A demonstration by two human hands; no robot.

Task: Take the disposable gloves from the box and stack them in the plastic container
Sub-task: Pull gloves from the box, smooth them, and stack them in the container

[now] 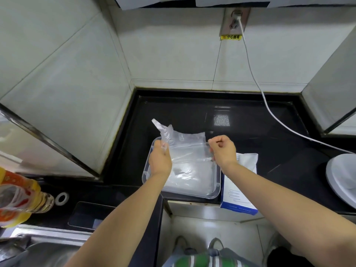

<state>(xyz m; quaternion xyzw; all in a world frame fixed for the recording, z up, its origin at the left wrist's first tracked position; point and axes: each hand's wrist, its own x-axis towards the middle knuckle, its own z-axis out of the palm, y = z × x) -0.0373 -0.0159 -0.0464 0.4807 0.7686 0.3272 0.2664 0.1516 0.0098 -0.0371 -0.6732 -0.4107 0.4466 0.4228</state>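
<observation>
A clear disposable glove hangs spread between both hands, just above the plastic container on the black bench. The left hand curls its fingers round the glove's crumpled left edge; the right hand pinches the opposite edge. The film looks near weightless, limp and clingy, likely to fold on itself, so holding two far edges taut seems wise. More gloves lie flat in the container; the box sits just beside it
</observation>
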